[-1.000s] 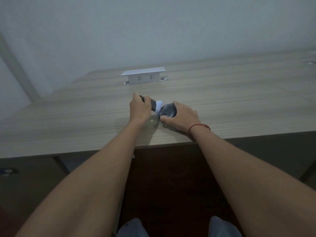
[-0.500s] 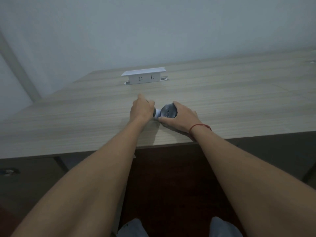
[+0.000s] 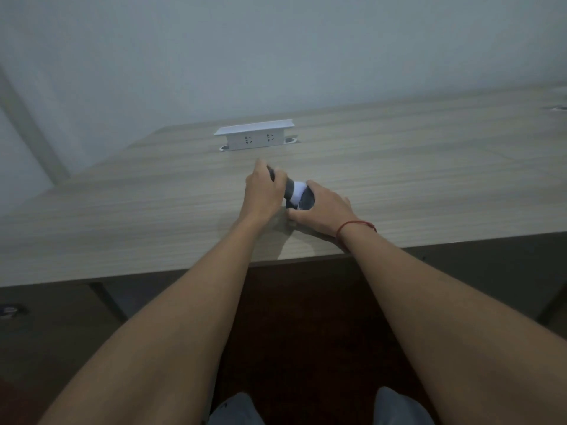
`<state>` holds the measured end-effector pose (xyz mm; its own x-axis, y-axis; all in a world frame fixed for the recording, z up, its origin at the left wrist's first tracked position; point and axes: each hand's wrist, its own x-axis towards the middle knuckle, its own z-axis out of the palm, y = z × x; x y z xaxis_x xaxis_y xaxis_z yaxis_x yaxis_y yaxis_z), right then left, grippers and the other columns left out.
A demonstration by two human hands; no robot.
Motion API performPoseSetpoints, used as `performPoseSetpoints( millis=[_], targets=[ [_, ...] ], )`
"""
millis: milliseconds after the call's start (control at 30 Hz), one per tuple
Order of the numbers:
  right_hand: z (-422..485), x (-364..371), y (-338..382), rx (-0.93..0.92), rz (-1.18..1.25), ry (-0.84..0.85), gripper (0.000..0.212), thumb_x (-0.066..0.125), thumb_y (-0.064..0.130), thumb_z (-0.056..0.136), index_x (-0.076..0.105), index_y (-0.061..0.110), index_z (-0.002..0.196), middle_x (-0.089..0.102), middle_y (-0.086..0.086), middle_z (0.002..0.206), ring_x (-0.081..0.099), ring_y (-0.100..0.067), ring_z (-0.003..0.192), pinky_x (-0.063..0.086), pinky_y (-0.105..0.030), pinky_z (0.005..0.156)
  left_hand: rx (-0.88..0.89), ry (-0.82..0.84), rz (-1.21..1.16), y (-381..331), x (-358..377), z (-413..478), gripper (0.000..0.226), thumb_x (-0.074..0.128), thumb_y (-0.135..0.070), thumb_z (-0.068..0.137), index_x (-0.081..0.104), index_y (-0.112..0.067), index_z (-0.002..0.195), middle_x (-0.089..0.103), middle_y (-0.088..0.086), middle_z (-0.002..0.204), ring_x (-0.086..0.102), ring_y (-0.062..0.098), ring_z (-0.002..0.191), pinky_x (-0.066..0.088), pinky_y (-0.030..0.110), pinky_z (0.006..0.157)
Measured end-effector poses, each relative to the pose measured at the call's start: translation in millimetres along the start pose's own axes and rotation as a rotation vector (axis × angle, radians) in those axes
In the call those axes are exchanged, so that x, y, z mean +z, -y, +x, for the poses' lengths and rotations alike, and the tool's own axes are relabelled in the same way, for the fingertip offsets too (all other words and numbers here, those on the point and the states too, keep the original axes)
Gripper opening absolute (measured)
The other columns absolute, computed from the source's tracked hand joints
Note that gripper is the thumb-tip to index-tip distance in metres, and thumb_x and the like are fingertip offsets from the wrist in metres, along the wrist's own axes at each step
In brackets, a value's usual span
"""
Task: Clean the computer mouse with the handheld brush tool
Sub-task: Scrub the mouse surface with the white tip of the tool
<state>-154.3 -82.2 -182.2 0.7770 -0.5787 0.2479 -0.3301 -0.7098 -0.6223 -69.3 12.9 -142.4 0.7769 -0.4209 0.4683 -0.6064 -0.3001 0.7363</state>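
Wood-grain laminate covers the bench [image 3: 429, 185], which runs wide across the scene with its near edge cutting just beyond the person's forearms. Near the middle of the bench, close to that near edge, sits the dark computer mouse [image 3: 307, 200]. The right hand [image 3: 322, 211] cups it from the right side, thumb along the near flank and fingers [image 3: 316, 187] curled over its far side, so the mouse is pinned between them against the bench top. A thin red string bracelet [image 3: 356, 228] circles the right wrist.

Just left of the mouse, the left hand [image 3: 264, 193] is wrapped tight around the dark handle of the handheld brush tool [image 3: 287, 188], the fingers closed over the barrel so that only a short stretch of handle shows at the far end and near the head. The brush's white bristle head [image 3: 297, 191] points right and presses against the left side of the mouse, touching it. Whether the mouse lies flat or is tipped slightly toward the brush cannot be told at this distance.

Farther back on the bench, well apart from the hands, a white pop-up socket box [image 3: 254, 138] stands raised from a slot, two outlets facing the person. A pale wall [image 3: 276, 50] rises behind the bench. Under the near edge the floor is dark, and the person's knees in grey fabric [image 3: 236, 409] show at the bottom.
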Motion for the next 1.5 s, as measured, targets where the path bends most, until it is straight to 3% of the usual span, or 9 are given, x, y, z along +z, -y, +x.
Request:
performPoseSetpoints(
  millis=[100,233,367,600,767,933,1133,1267,1500],
  targets=[
    [-2,-1,0,0.002,-0.012,0.014,0.062,0.065,0.061,0.068,0.051,0.024,0.116,0.056,0.006,0.103,0.058,-0.021,0.098,0.047,-0.045,0.095,-0.051,-0.017,0.073,0,-4,5,0.020,0.044,-0.021,0.094,0.050,-0.002,0.097,0.054,0.011,0.088,0.052,0.027,0.077,0.045,0.037,0.067],
    [-2,-3,1,-0.010,-0.006,0.027,0.054,0.063,0.059,0.068,0.051,0.028,0.112,0.059,0.007,0.102,0.059,-0.019,0.098,0.047,-0.046,0.095,0.029,0.032,0.025,-13,-6,11,0.014,0.045,-0.018,0.095,0.046,-0.005,0.091,0.049,0.005,0.081,0.048,0.024,0.076,0.036,0.030,0.061],
    [-7,-4,3,-0.008,0.007,0.015,0.060,0.067,0.059,0.069,0.052,0.023,0.114,0.057,0.006,0.103,0.057,-0.020,0.098,0.047,-0.044,0.095,-0.121,0.068,0.185,3,-6,9,0.027,0.045,-0.019,0.093,0.049,0.002,0.110,0.057,0.020,0.104,0.056,0.036,0.094,0.041,0.036,0.072],
    [-3,-5,4,-0.025,0.023,-0.003,0.061,0.056,0.068,0.057,0.056,0.032,0.105,0.060,0.000,0.106,0.057,-0.023,0.099,0.050,-0.047,0.090,-0.018,0.033,0.002,-4,-4,7,0.014,0.043,-0.020,0.097,0.045,-0.006,0.093,0.049,0.006,0.085,0.044,0.019,0.074,0.033,0.026,0.058],
    [-2,-8,3,0.013,-0.027,0.018,0.086,0.067,0.059,0.070,0.040,0.020,0.142,0.049,-0.009,0.134,0.048,-0.027,0.120,0.043,-0.048,0.102,-0.081,-0.044,0.090,-5,-8,12,0.020,0.042,-0.019,0.095,0.048,0.000,0.101,0.051,0.012,0.090,0.047,0.026,0.078,0.034,0.032,0.067],
    [-4,-3,6,0.048,-0.011,-0.043,0.080,0.059,0.080,0.056,0.055,0.021,0.111,0.058,-0.005,0.110,0.054,-0.025,0.100,0.052,-0.045,0.089,-0.056,-0.012,0.015,-7,3,4,0.020,0.040,-0.020,0.096,0.047,-0.002,0.100,0.051,0.007,0.086,0.049,0.023,0.076,0.040,0.033,0.066],
    [-1,-6,2,0.070,0.044,-0.069,0.064,0.076,0.046,0.068,0.054,0.018,0.122,0.062,-0.005,0.116,0.058,-0.023,0.103,0.054,-0.043,0.090,-0.093,-0.048,0.040,4,-5,7,0.015,0.040,-0.019,0.097,0.045,-0.005,0.101,0.051,0.011,0.091,0.048,0.023,0.078,0.038,0.034,0.067],
    [0,-4,1,0.062,0.048,-0.069,0.059,0.077,0.043,0.069,0.056,0.020,0.118,0.064,-0.003,0.111,0.061,-0.022,0.098,0.055,-0.042,0.088,-0.091,0.002,0.030,11,-3,1,0.021,0.040,-0.020,0.097,0.046,-0.001,0.105,0.053,0.011,0.093,0.052,0.024,0.080,0.049,0.040,0.073],
    [-1,-9,2,0.048,0.039,-0.052,0.056,0.074,0.044,0.071,0.057,0.021,0.119,0.064,-0.003,0.114,0.060,-0.022,0.101,0.052,-0.042,0.092,-0.012,-0.126,-0.043,13,-8,0,0.013,0.039,-0.018,0.099,0.039,-0.008,0.092,0.049,0.006,0.082,0.046,0.019,0.071,0.039,0.030,0.060]
  ],
)
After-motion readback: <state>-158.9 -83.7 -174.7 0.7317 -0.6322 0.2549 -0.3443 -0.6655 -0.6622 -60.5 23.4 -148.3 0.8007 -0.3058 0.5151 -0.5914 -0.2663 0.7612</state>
